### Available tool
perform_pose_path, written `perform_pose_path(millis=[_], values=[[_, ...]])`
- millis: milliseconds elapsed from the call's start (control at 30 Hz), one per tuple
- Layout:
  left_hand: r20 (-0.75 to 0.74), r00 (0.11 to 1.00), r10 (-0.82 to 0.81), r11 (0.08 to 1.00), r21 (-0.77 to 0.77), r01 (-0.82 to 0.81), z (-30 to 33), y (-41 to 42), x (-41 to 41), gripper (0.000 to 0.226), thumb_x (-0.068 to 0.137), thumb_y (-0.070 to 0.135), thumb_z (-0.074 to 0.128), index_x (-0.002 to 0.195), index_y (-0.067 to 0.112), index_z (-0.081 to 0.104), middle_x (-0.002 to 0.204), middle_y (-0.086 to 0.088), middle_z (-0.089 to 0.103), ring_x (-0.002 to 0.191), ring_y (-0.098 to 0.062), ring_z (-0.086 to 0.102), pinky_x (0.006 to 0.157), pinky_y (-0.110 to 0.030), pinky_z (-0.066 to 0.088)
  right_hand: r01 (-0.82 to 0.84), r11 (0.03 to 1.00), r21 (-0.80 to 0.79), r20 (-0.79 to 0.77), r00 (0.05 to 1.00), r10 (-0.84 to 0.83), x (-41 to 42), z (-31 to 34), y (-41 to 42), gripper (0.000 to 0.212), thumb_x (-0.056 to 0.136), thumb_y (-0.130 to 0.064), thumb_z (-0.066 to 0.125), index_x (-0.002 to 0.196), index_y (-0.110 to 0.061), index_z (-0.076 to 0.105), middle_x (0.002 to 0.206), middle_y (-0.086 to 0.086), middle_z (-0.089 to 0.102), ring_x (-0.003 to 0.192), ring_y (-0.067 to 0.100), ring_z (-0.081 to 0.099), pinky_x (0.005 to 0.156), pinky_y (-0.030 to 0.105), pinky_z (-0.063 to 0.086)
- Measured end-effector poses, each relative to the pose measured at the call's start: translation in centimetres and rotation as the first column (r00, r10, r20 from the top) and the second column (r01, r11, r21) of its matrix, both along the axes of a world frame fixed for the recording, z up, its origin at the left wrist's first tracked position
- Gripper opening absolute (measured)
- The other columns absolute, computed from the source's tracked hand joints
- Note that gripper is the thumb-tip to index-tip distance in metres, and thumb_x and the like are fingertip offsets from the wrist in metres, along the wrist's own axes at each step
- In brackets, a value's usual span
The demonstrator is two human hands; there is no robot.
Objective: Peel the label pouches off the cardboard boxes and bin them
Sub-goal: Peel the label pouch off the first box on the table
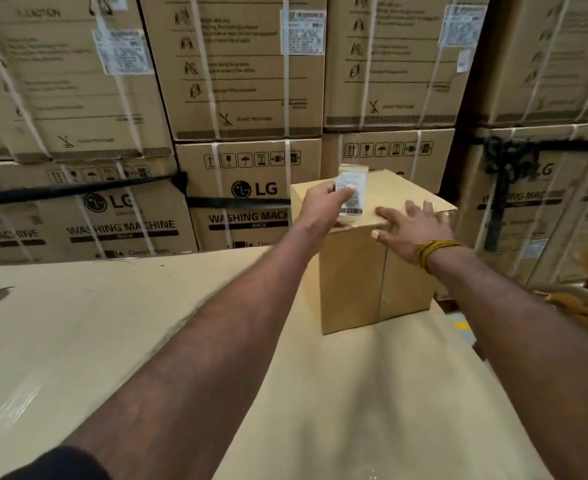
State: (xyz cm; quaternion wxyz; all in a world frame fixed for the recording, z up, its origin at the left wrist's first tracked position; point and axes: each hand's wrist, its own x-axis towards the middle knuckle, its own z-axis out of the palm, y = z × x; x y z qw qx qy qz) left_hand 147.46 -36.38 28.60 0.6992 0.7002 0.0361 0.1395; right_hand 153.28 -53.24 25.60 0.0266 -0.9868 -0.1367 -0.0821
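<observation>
On the cardboard work surface [112, 341], one small cardboard box [372, 271], upright. Right hand [413, 230] flat on its top, fingers spread; left hand [323, 206] pinches the label pouch [351, 192], lifted above the box top. Behind: stacked washing-machine cartons [244, 81], strapped.

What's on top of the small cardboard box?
On the small cardboard box: the label pouch, pinched by the left hand and lifting up, and the right hand pressing flat. The hands hide part of the top.

small box [372, 268] on sheet [112, 341], stacked cartons [244, 81] behind
</observation>
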Motion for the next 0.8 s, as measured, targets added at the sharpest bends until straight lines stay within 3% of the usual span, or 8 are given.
perform_pose_path(millis=[67, 100, 200, 267, 333, 433, 633, 800], values=[[0.022, 0.998, 0.05, 0.997, -0.056, -0.049, -0.3, -0.7, -0.8, 0.021, 0.1, 0.018, 0.056, 0.118, 0.01, 0.065, 0.104, -0.011, 0.073, 0.087, -0.023, 0.072, 0.065, -0.035, 0.06, -0.06, 0.969, 0.241, 0.024, 0.998, 0.056, -1.1, -0.7, 0.1, 0.06, 0.098, -0.057, 0.044, 0.153, -0.042, 0.025, 0.163, 0.013, 0.016, 0.152, 0.034, 0.005, 0.121, 0.056, 0.006], [0.03, 0.996, 0.087, 0.993, -0.086, -0.084, -0.5, -0.9, -1.6, 0.02, 0.1, 0.019, 0.057, 0.117, 0.011, 0.065, 0.104, -0.01, 0.074, 0.088, -0.023, 0.072, 0.068, -0.037, 0.061, -0.113, 0.901, 0.418, 0.062, 0.993, 0.096, -2.5, -1.2, 0.0, 0.056, 0.1, -0.05, 0.047, 0.152, -0.037, 0.032, 0.161, 0.014, 0.022, 0.151, 0.032, 0.011, 0.122, 0.054, 0.006], [-0.022, 0.989, 0.149, 0.973, -0.173, -0.15, -1.5, -1.9, -6.7, 0.021, 0.099, 0.021, 0.06, 0.115, 0.011, 0.068, 0.103, -0.009, 0.074, 0.09, -0.023, 0.072, 0.073, -0.037, 0.059, -0.185, 0.487, 0.854, 0.1, 0.976, 0.196, -8.7, -2.3, -0.7, 0.038, 0.1, -0.041, 0.054, 0.135, -0.028, 0.058, 0.137, 0.005, 0.056, 0.13, 0.019, 0.049, 0.113, 0.041, 0.036], [-0.096, 0.988, 0.124, 0.972, -0.19, -0.14, -2.2, -3.1, -11.9, 0.017, 0.098, 0.022, 0.06, 0.111, 0.014, 0.068, 0.104, -0.01, 0.074, 0.088, -0.02, 0.07, 0.071, -0.034, 0.055, -0.091, 0.288, 0.953, 0.015, 0.967, 0.256, -14.2, -2.6, -1.2, 0.034, 0.094, -0.05, 0.057, 0.122, -0.031, 0.066, 0.12, -0.006, 0.067, 0.114, 0.009, 0.061, 0.099, 0.032, 0.048], [-0.161, 0.984, 0.078, 0.963, -0.243, -0.116, -3.0, -4.4, -17.5, 0.017, 0.098, 0.022, 0.061, 0.111, 0.014, 0.069, 0.103, -0.008, 0.074, 0.087, -0.019, 0.068, 0.072, -0.032, 0.054, -0.012, 0.193, 0.981, -0.05, 0.949, 0.311, -19.3, -3.1, -1.7, 0.027, 0.092, -0.048, 0.062, 0.11, -0.029, 0.07, 0.107, -0.008, 0.073, 0.104, 0.008, 0.066, 0.09, 0.028, 0.051], [-0.255, 0.966, 0.032, 0.946, -0.303, -0.111, -4.3, -6.2, -25.8, 0.022, 0.099, 0.024, 0.06, 0.117, 0.013, 0.069, 0.1, -0.004, 0.074, 0.086, -0.017, 0.069, 0.075, -0.03, 0.057, 0.077, 0.171, 0.982, -0.137, 0.919, 0.37, -27.2, -4.2, -2.4, 0.02, 0.091, -0.039, 0.068, 0.107, -0.026, 0.07, 0.1, -0.007, 0.074, 0.095, 0.01, 0.069, 0.079, 0.024, 0.049], [-0.384, 0.923, -0.024, 0.924, -0.362, -0.126, -7.1, -9.3, -41.1, 0.023, 0.099, 0.027, 0.06, 0.113, 0.013, 0.071, 0.094, -0.001, 0.075, 0.082, -0.014, 0.067, 0.073, -0.026, 0.056, 0.187, 0.198, 0.962, -0.244, 0.916, 0.318, -43.1, -6.6, -3.6, 0.005, 0.09, -0.027, 0.073, 0.091, -0.022, 0.072, 0.088, -0.005, 0.075, 0.086, 0.018, 0.069, 0.079, 0.031, 0.053], [-0.543, 0.839, 0.026, 0.899, -0.355, -0.257, -9.5, -10.2, -52.2, 0.016, 0.093, 0.03, 0.069, 0.098, 0.015, 0.069, 0.084, -0.001, 0.071, 0.077, -0.018, 0.065, 0.071, -0.03, 0.052, 0.186, 0.334, 0.924, -0.253, 0.953, 0.168, -54.8, -8.0, -3.9, 0.008, 0.088, -0.024, 0.073, 0.081, -0.024, 0.069, 0.074, -0.012, 0.072, 0.069, 0.006, 0.065, 0.062, 0.017, 0.048]])
